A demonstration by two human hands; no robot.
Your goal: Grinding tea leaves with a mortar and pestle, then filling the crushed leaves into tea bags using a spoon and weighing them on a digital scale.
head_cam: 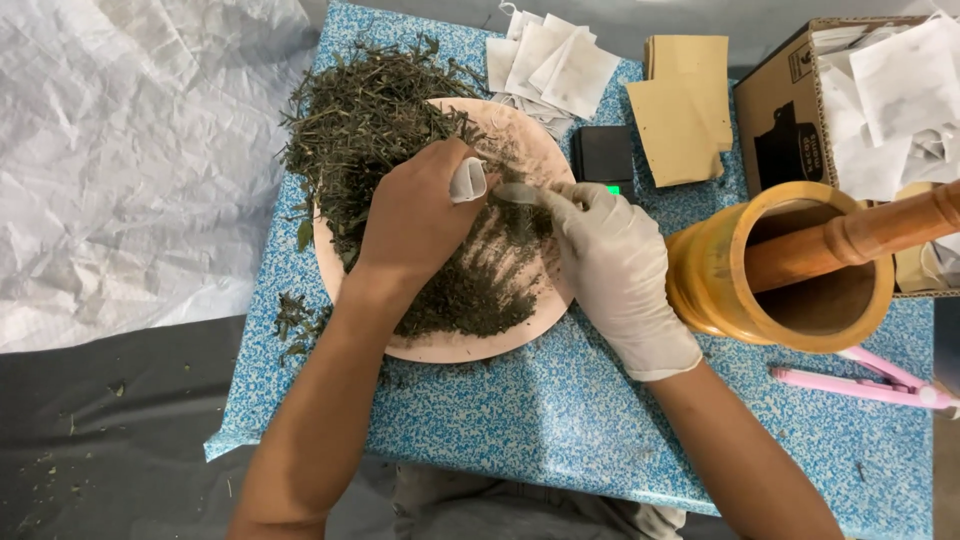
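My bare left hand (420, 215) holds a small white paper sachet (468, 181) open-end up over a round pink plate (470, 345) heaped with dried green herbs (370, 125). My right hand (615, 265), in a white glove, grips a small spoon (520, 192) whose tip points at the sachet's mouth. Crushed herb (480, 290) covers the plate's near half, whole stalks the far half. Both hands hover just above the plate.
A blue speckled table (520, 430) carries a wooden mortar (775, 270) with a pestle (860, 235) at right, a pink clip tool (860, 385), a black scale (603, 157), white sachets (550, 60), brown envelopes (685, 105) and a cardboard box (790, 110). White sheeting (130, 150) lies left.
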